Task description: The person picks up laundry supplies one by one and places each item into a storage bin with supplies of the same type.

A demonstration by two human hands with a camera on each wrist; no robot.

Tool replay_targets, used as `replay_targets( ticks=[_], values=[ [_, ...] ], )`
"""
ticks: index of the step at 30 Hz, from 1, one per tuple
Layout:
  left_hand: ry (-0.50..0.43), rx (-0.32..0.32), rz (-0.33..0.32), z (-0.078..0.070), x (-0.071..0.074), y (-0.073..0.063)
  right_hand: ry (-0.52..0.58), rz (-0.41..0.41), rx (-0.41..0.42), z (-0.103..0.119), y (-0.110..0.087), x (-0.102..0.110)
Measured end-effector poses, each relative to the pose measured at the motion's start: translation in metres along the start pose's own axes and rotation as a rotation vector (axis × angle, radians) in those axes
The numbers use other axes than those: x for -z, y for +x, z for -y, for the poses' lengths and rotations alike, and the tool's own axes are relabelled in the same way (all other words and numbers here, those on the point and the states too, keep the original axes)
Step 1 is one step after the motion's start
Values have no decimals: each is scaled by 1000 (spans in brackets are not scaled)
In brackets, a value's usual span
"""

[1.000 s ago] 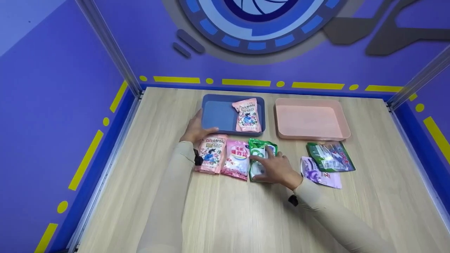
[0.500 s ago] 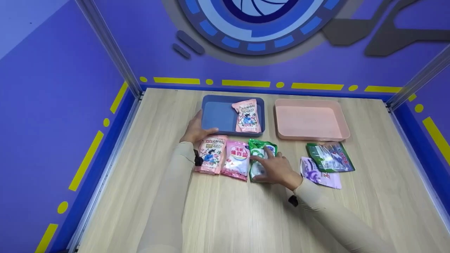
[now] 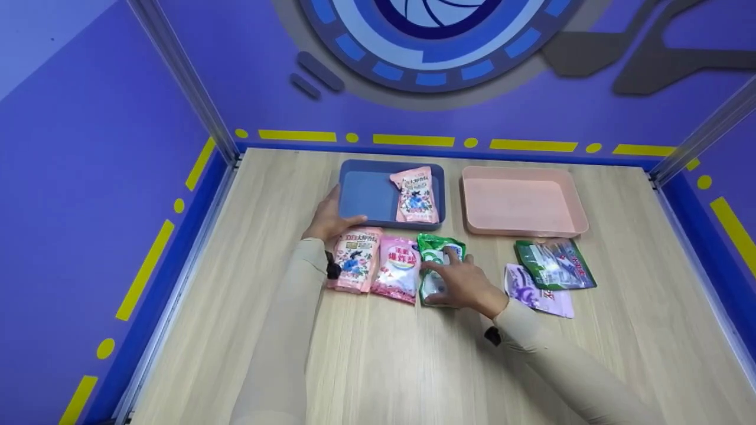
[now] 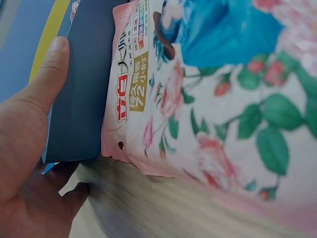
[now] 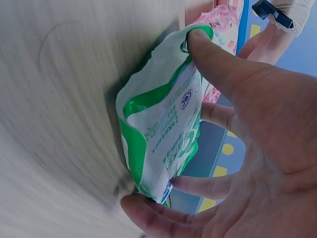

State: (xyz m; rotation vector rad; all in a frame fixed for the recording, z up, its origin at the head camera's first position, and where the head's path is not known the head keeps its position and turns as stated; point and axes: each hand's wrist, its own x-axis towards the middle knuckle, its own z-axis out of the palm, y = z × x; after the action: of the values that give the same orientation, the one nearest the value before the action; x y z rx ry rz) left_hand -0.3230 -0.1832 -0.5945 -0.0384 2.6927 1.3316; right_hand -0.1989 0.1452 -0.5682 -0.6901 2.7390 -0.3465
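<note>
In the head view my left hand (image 3: 326, 218) holds the front left corner of a blue plastic tray (image 3: 407, 224), the thumb along its front wall. A pink floral detergent pouch (image 3: 417, 198) stands inside on the right. My right hand (image 3: 469, 284) grips a green and white pouch (image 5: 168, 119) lying on the table, thumb at one corner and fingers along the opposite side. To its left lie a pink bag (image 3: 397, 268) with Chinese lettering and another pink floral detergent pouch (image 3: 356, 257), close against the tray and large in the left wrist view.
A pink plastic tray (image 3: 524, 230) stands right of the blue one. In front of it a green and silver pouch (image 3: 558, 264) overlaps a purple pouch (image 3: 543, 299). Purple-blue panels (image 3: 118, 177) enclose the wooden table (image 3: 378, 366) at the back and sides.
</note>
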Motion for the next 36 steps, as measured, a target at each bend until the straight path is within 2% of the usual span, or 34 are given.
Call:
replay_targets(
  ticks=[8, 13, 22, 30, 36],
  values=[
    [43, 12, 12, -1, 1, -1, 32, -36, 21, 0, -1, 1],
    [86, 0, 16, -1, 1, -1, 39, -28, 15, 1, 0, 3],
    [44, 10, 14, -1, 2, -1, 2, 29, 17, 5, 2, 5],
    [51, -1, 19, 0, 2, -1, 12, 50, 24, 7, 2, 5],
    [22, 41, 23, -2, 2, -2, 19, 61, 37, 6, 2, 5]
  ],
)
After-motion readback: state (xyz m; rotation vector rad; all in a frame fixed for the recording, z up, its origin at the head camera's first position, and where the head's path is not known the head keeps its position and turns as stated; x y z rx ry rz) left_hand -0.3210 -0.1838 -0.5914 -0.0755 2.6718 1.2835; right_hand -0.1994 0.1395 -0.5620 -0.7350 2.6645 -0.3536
